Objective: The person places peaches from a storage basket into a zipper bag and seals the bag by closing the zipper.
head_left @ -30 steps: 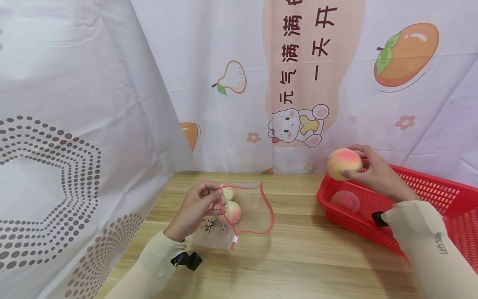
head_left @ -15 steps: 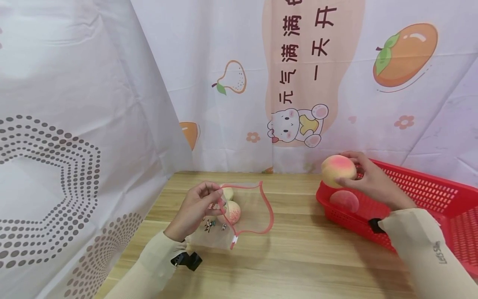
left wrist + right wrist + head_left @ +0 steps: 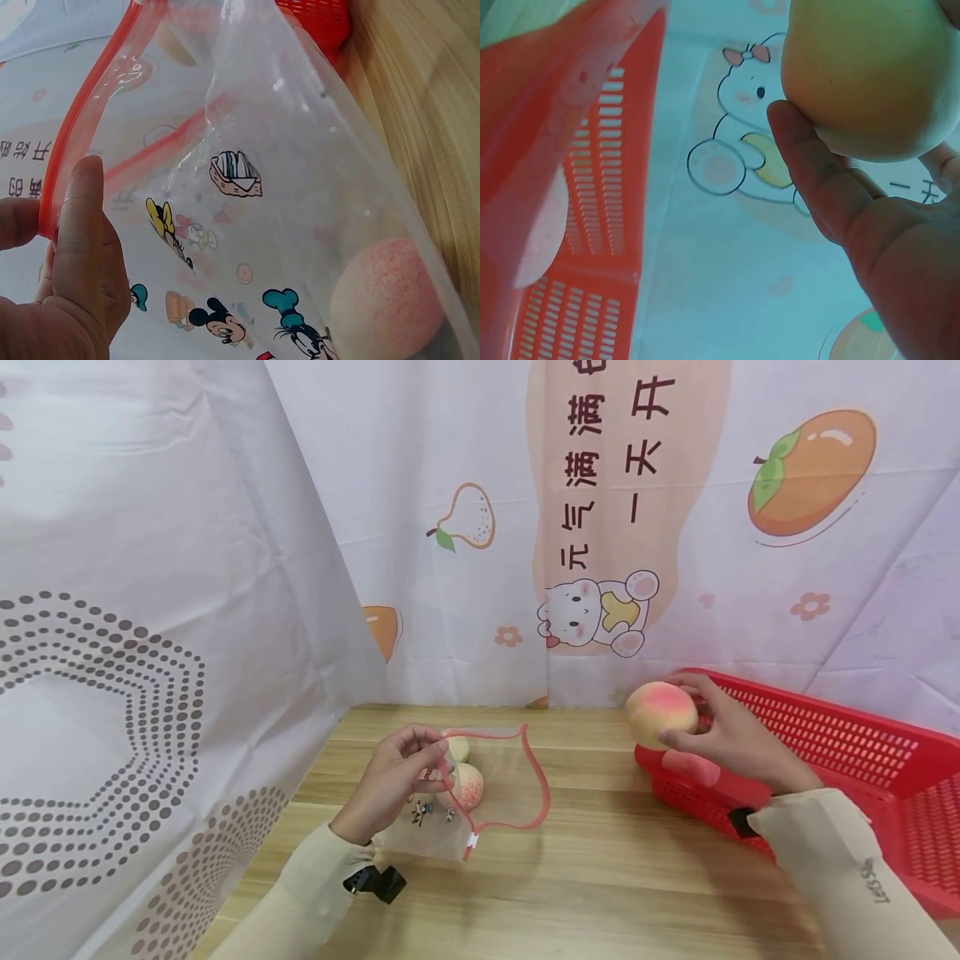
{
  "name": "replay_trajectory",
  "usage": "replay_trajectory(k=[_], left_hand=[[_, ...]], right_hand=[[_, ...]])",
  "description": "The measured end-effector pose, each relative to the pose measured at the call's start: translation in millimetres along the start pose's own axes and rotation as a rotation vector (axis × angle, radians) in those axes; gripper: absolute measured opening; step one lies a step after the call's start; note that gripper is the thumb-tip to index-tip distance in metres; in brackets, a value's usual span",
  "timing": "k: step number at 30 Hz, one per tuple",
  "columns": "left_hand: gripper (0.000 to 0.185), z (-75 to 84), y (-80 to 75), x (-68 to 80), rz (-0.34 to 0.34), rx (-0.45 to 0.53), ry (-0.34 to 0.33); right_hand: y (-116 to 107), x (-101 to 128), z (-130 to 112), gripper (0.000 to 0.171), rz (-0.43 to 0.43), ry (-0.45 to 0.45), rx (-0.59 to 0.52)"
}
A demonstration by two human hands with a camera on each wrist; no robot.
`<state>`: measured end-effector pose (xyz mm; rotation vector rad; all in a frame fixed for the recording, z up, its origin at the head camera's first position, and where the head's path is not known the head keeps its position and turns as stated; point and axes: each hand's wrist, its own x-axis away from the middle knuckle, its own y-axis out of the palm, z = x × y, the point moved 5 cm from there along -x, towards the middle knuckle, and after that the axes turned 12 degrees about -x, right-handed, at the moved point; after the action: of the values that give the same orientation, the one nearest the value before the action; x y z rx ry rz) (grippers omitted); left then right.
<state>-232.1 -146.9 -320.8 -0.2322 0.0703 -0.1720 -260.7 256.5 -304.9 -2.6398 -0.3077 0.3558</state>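
Observation:
My left hand (image 3: 396, 777) pinches the red zip rim of a clear plastic bag (image 3: 491, 793) and holds its mouth open above the wooden table (image 3: 600, 877). In the left wrist view the thumb (image 3: 82, 240) presses the red strip of the bag (image 3: 285, 187), which has cartoon prints. Two peaches lie inside the bag (image 3: 469, 785) (image 3: 386, 300). My right hand (image 3: 723, 739) grips another peach (image 3: 662, 713) in the air over the left end of the red basket (image 3: 840, 752). The right wrist view shows this peach (image 3: 870, 75) held by thumb and fingers. One more peach (image 3: 690, 768) lies in the basket.
A printed cloth backdrop (image 3: 600, 527) hangs behind the table and a dotted curtain (image 3: 112, 693) closes the left side. Bare wood lies between the bag and the basket. The basket's slatted wall (image 3: 592, 225) fills the left of the right wrist view.
My right hand has carried the peach leftward and a little down, from over the basket's inside to its left end. The left hand and bag have stayed still.

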Motion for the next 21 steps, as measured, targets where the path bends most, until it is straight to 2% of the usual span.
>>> replay_trajectory(k=[11, 17, 21], left_hand=[[0.021, 0.4, 0.1, -0.6, -0.001, 0.009, -0.006], [0.021, 0.0, 0.1, -1.3, -0.007, 0.011, -0.003], [0.021, -0.3, 0.1, -1.7, -0.009, 0.015, -0.002]], right_hand=[[21, 0, -18, 0.072, -0.043, -0.052, -0.05], [32, 2, -23, 0.069, -0.052, -0.1, -0.046], [39, 4, -26, 0.071, -0.067, -0.099, -0.047]])
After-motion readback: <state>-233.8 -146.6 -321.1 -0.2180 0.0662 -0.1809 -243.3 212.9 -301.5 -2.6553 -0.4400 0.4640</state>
